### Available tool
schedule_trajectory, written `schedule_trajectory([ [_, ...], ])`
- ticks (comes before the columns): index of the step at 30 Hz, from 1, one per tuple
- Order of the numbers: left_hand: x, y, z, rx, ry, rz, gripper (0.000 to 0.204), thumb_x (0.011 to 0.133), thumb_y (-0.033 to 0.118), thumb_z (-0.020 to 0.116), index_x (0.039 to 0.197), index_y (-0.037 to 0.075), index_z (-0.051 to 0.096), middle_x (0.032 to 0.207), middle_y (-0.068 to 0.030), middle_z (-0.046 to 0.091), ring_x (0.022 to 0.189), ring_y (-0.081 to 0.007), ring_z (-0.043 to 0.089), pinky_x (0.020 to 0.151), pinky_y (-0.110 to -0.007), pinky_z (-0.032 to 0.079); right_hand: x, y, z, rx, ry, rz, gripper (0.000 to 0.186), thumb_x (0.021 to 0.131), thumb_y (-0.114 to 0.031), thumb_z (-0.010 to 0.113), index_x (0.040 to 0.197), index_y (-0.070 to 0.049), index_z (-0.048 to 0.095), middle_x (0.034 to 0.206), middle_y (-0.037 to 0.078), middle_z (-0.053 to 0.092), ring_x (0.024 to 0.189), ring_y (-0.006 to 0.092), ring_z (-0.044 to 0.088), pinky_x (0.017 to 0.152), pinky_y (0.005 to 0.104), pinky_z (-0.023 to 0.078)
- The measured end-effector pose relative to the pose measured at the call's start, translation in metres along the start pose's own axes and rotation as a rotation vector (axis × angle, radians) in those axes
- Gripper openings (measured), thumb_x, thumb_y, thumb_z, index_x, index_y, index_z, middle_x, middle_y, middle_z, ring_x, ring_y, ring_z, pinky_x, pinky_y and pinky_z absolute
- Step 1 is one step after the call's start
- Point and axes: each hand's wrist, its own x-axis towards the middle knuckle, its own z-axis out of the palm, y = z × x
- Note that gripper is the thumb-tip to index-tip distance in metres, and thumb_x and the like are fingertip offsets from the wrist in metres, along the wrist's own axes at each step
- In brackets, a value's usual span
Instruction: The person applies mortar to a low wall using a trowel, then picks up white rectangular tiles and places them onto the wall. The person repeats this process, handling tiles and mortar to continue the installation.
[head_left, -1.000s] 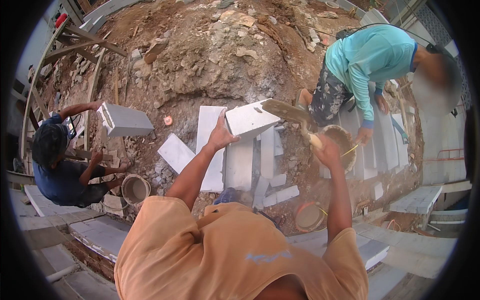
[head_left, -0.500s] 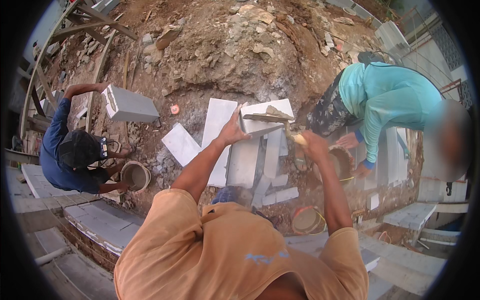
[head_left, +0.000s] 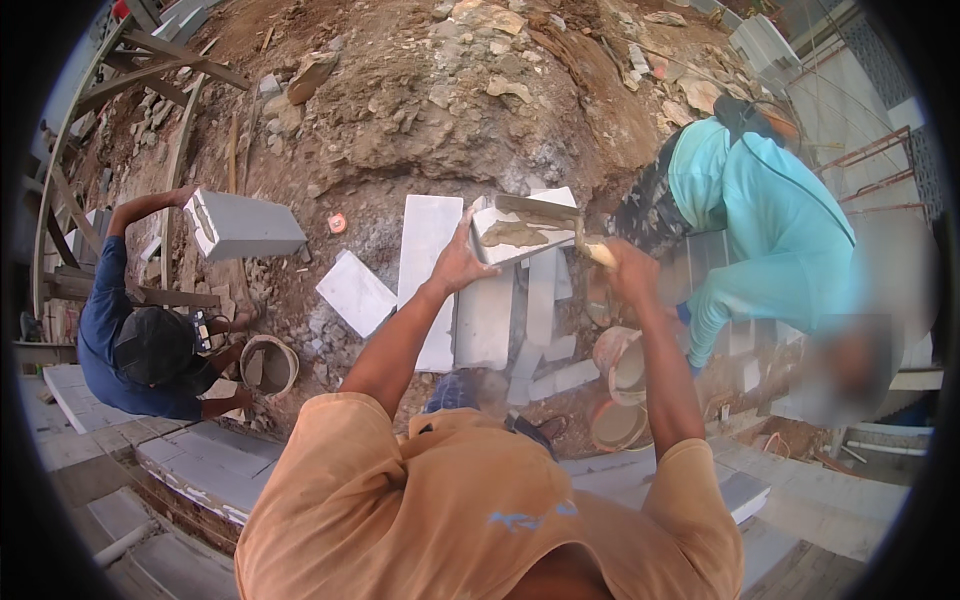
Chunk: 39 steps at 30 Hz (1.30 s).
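My left hand [head_left: 459,262] grips the near end of a white block [head_left: 528,228] and holds it up in front of me. Grey-brown mortar lies smeared across the block's upper face. My right hand [head_left: 628,270] is closed on the wooden handle of a trowel [head_left: 545,212], whose flat blade rests on the mortar at the block's far edge. Below the block, several white blocks [head_left: 428,262] lie on the dirt.
A person in blue [head_left: 135,340] at left holds up a grey block [head_left: 243,226], a mortar bucket [head_left: 268,365] beside them. A person in a teal shirt [head_left: 770,225] bends at right. Two buckets [head_left: 622,362] stand below my right arm. A rocky dirt mound [head_left: 450,90] rises ahead.
My right hand has swung the trowel from the right onto the block's top face and spread mortar there. The person in blue has kept the grey block raised.
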Motion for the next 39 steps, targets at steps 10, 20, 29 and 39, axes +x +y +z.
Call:
schedule_trajectory([
  [10,0.008,0.011,-0.003,0.029,-0.017,-0.004,0.129,0.058,0.021,0.095,0.157,0.001,0.013,0.155,-0.0233,0.036,0.147,-0.0345,0.033,0.121,-0.038,0.029,-0.039,0.001,0.044,0.123,0.199,0.317,0.031,0.085,-0.030,0.074,0.110,-0.013,0.067,0.096,0.011,0.071,0.084,0.0327,0.069,0.070,0.0416,0.052],
  [20,0.014,-0.001,0.000,0.014,0.009,0.041,0.128,0.060,0.024,0.094,0.157,0.004,0.014,0.151,-0.0201,0.042,0.140,-0.0329,0.043,0.115,-0.037,0.037,-0.082,-0.103,-0.012,1.486,-0.512,0.724,0.044,0.105,-0.046,0.047,0.117,-0.004,0.057,0.077,0.001,0.054,0.049,0.0103,0.048,0.043,0.0270,0.042],
  [29,0.012,0.001,0.001,0.013,0.030,0.096,0.131,0.056,0.018,0.096,0.157,0.002,0.015,0.152,-0.0194,0.043,0.141,-0.0325,0.042,0.117,-0.039,0.035,-0.043,-0.053,-0.044,0.873,-0.405,0.714,0.044,0.101,-0.044,0.054,0.114,-0.002,0.059,0.069,0.002,0.052,0.049,0.0125,0.052,0.043,0.0292,0.043],
  [39,0.017,-0.013,-0.009,-0.022,0.021,0.151,0.133,0.055,0.019,0.097,0.157,0.000,0.014,0.153,-0.0196,0.042,0.142,-0.0317,0.041,0.117,-0.037,0.034,-0.101,-0.096,-0.003,1.542,-0.244,0.875,0.038,0.105,-0.046,0.050,0.112,-0.009,0.056,0.072,0.000,0.054,0.050,0.0095,0.050,0.043,0.0265,0.041],
])
